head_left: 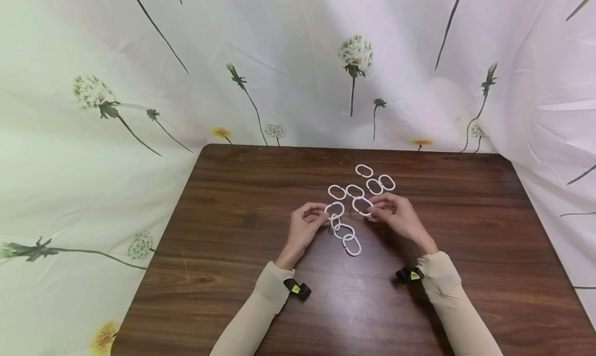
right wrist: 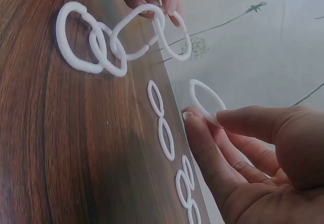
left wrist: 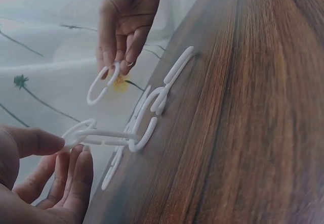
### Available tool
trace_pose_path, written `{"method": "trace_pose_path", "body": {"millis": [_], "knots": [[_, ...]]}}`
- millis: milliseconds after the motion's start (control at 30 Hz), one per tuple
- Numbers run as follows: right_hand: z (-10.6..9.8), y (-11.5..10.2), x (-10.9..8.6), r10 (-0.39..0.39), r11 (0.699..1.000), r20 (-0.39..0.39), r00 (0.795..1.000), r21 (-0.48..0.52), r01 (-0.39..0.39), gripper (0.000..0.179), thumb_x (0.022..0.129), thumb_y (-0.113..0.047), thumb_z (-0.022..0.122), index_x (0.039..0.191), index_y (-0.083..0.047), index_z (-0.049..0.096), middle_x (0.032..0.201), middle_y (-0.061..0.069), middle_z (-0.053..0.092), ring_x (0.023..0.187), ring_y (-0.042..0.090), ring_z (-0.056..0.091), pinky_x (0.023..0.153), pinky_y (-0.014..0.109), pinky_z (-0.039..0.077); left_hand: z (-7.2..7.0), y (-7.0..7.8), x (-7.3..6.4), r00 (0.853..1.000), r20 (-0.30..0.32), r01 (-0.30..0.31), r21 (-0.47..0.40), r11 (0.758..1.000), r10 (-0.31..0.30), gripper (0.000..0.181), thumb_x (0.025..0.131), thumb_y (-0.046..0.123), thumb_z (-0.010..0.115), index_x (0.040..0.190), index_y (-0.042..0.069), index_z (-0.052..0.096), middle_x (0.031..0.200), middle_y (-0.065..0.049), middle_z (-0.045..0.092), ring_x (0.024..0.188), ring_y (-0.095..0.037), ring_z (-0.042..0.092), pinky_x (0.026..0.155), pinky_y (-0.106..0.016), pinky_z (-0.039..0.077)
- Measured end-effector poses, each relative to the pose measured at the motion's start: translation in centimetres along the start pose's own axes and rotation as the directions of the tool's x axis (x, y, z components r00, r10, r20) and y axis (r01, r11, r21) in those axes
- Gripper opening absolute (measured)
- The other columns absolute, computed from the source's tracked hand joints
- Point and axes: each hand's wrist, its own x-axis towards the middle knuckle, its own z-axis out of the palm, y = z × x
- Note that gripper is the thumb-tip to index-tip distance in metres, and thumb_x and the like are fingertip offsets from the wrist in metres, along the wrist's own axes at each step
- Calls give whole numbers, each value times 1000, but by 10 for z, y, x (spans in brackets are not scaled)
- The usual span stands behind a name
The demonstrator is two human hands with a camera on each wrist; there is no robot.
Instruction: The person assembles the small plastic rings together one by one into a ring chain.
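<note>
While left hand (head_left: 303, 225) pinches four-link chain (right wrist: 116, 47), right hand (head_left: 401, 217) one link (right wrist: 193, 91) — five links (head_left: 364, 165) beyond.

sleeves (head_left: 253, 317): cut off below | link (right wrist: 192, 89): partly behind right grip (head_left: 400, 219)

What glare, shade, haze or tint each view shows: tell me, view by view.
Head: pale sheen on the table between the sleeves; cloth tinted greenish at left, pinkish at right. Left wrist: milky haze over the cloth. Right wrist: table darker below the white links.
</note>
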Motion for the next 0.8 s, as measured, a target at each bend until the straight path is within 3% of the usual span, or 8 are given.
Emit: {"method": "trace_pose_path", "body": {"millis": [233, 500, 800], "knots": [[10, -3, 4, -33, 999, 12, 999, 27, 32, 31, 98, 5, 65, 123, 21, 57, 110, 43, 67, 82, 10, 77, 82, 43, 68, 0, 0, -1, 1000, 13, -7, 3, 1000, 7, 23, 91, -7, 73, 114, -11, 70, 100, -31, 70, 74, -8, 69, 72, -21, 65], [22, -9, 6, -42, 996, 31, 999, 80, 40, 30, 96, 11, 64, 123, 22, 56, 108, 46, 66, 81, 10, 77, 83, 42, 68, 1, 2, -1, 1000, 23, -4, -2, 1000, 4, 23, 91, -7, 73, 114, -11, 70, 97, -29, 70, 74, -6, 69, 72, -21, 65], [31, -12, 9, -23, 997, 27, 999, 74, 21, 30, 96, 9, 65, 123, 19, 58, 112, 44, 66, 84, 13, 78, 82, 37, 69, 4, 2, -3, 999, 33, 0, 1, 1000, 0, 24, 91, -5, 74, 115, -11, 70, 96, -27, 71, 77, -12, 70, 80, -38, 69]]}}
